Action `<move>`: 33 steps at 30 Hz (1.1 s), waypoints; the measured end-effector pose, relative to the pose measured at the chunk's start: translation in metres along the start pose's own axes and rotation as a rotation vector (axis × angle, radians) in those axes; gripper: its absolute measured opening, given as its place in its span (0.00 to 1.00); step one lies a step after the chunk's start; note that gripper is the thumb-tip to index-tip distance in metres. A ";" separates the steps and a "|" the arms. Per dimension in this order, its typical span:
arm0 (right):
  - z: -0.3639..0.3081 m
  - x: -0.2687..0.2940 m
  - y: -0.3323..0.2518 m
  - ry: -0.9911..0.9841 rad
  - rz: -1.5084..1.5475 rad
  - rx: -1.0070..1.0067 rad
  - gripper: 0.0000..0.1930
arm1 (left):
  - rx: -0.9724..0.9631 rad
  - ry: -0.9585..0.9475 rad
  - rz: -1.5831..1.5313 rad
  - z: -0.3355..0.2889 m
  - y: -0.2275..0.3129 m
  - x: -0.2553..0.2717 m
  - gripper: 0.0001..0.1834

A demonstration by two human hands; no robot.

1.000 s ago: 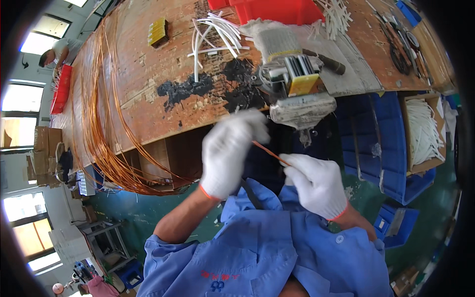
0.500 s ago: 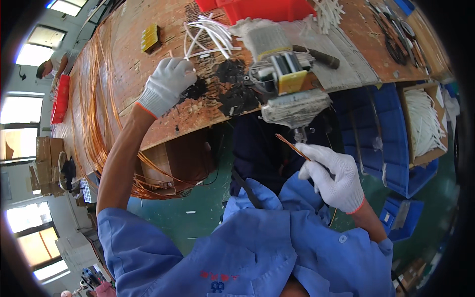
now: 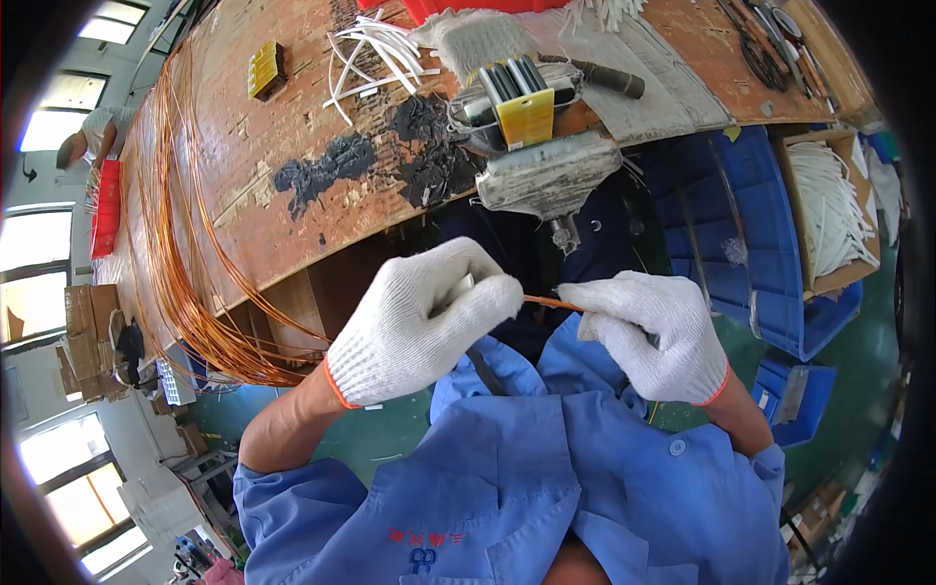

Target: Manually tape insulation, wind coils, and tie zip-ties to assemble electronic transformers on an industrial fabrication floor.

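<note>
A short length of copper wire [image 3: 553, 303] spans the gap between my two gloved hands, above my lap. My left hand [image 3: 429, 317] is closed, with thumb and fingers pinched around the wire's left end. Something white shows within its curled fingers, too covered to name. My right hand [image 3: 651, 336] pinches the other end between thumb and forefinger. Just beyond the hands, a vise [image 3: 551, 180] with a cloth-wrapped body stands at the bench edge, a yellow block [image 3: 527, 119] and dark cylinders on top of it.
Loops of copper wire [image 3: 180, 263] hang over the wooden bench [image 3: 234, 146] at left. White tubes [image 3: 380, 54] and a yellow-black block [image 3: 264, 70] lie on it. Pliers [image 3: 765, 60] are at far right, above a blue bin [image 3: 726, 244] and a carton of white strips [image 3: 829, 210].
My left hand has come off the bench, moving down and right to meet the wire. The right hand still holds the wire, now turned more level.
</note>
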State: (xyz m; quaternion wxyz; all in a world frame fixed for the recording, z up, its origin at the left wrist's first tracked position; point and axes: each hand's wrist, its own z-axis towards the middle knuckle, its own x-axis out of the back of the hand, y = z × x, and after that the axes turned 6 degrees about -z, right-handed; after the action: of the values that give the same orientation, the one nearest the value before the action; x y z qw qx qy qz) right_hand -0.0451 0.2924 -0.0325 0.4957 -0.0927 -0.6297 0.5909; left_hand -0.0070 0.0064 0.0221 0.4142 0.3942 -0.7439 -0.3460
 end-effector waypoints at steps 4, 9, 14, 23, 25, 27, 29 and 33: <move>0.005 -0.016 -0.009 0.118 -0.092 0.021 0.18 | 0.078 0.018 -0.167 0.002 0.005 -0.013 0.12; 0.015 -0.029 -0.005 0.241 -0.221 0.243 0.15 | 0.080 0.042 -0.432 -0.004 0.006 -0.038 0.10; 0.014 -0.017 -0.012 0.219 -0.179 0.174 0.14 | -0.274 0.186 -0.054 -0.011 0.005 -0.033 0.07; 0.013 -0.033 -0.002 0.268 -0.382 0.339 0.15 | -0.199 0.060 -0.162 -0.004 -0.003 -0.039 0.07; 0.010 -0.036 0.004 0.277 -0.453 0.370 0.17 | 0.105 -0.063 -0.483 0.002 -0.002 -0.031 0.08; 0.007 -0.035 0.001 0.257 -0.460 0.346 0.18 | 0.274 -0.130 -0.662 0.002 0.001 -0.028 0.09; 0.009 -0.028 -0.004 0.228 -0.356 0.265 0.18 | 0.144 -0.025 -0.465 -0.001 0.005 -0.021 0.07; 0.014 -0.012 -0.012 0.179 -0.067 0.102 0.13 | -0.201 0.135 0.010 -0.013 0.006 -0.022 0.07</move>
State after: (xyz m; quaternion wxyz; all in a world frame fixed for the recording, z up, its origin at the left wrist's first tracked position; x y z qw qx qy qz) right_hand -0.0434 0.2715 -0.0260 0.5738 -0.0985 -0.5546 0.5945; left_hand 0.0102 0.0263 0.0246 0.5025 0.3695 -0.6778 -0.3892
